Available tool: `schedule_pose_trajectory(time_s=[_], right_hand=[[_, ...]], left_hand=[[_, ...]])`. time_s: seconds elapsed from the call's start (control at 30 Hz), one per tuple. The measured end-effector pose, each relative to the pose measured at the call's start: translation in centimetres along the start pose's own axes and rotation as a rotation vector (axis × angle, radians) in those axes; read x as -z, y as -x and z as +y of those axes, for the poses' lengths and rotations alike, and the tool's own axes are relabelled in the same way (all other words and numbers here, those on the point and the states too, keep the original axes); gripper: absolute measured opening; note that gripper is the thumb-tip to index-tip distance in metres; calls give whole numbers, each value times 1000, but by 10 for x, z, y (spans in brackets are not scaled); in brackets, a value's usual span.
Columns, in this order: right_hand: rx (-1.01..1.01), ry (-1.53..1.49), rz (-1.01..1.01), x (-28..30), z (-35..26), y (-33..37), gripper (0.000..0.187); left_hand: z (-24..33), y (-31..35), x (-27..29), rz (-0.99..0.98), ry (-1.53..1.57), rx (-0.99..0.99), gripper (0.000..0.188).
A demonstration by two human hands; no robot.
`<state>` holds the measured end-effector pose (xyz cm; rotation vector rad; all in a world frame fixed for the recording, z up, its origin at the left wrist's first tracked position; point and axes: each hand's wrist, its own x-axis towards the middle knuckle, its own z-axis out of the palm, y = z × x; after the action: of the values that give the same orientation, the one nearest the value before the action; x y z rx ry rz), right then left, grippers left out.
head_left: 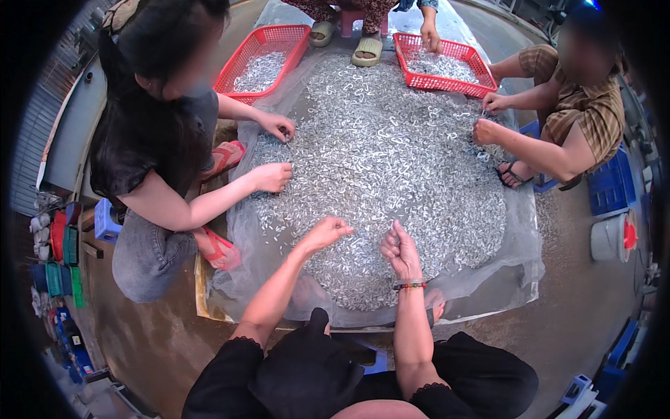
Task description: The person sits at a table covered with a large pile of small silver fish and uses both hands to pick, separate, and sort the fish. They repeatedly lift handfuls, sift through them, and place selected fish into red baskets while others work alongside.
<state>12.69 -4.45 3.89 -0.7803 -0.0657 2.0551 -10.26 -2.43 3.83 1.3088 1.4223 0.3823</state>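
Note:
A wide, low heap of small silvery pieces (391,160), some looped or hook-shaped, covers a clear plastic sheet (520,251). Over the near left part of the heap, my left hand (328,233) is closed in a pinch, fingertips pointing right. My right hand (400,251), with a beaded bracelet (409,284) at the wrist, is also closed, its fingers curled and its thumb up. The two hands are a short gap apart. Anything between the fingers of either hand is too small to make out.
Red plastic baskets (304,43) (481,91) holding silvery pieces stand at the far corners. One person's hands (272,177) work at the left edge, another's (485,131) at the right. A third person's hand (430,36) reaches into the far right basket. A grey bucket (608,238) stands at right.

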Motion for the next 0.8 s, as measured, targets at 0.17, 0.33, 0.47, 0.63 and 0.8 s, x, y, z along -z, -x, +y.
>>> schedule_pose_trajectory(time_s=[0.17, 0.33, 0.47, 0.63, 0.8], right_hand=[[179, -459, -282, -31, -18, 9, 19], [200, -447, -281, -39, -18, 9, 23], [198, -528, -341, -40, -16, 20, 16], [170, -610, -397, -5, -10, 4, 20], [84, -618, -103, -9, 15, -5, 40]], left_hand=[[-36, -11, -30, 261, -567, -227, 31], [-46, -16, -53, 286, -824, -213, 27], [-11, 1, -30, 114, -675, -175, 35], [-11, 1, 5, 74, -727, -102, 44], [-13, -8, 14, -22, -734, -35, 33]])
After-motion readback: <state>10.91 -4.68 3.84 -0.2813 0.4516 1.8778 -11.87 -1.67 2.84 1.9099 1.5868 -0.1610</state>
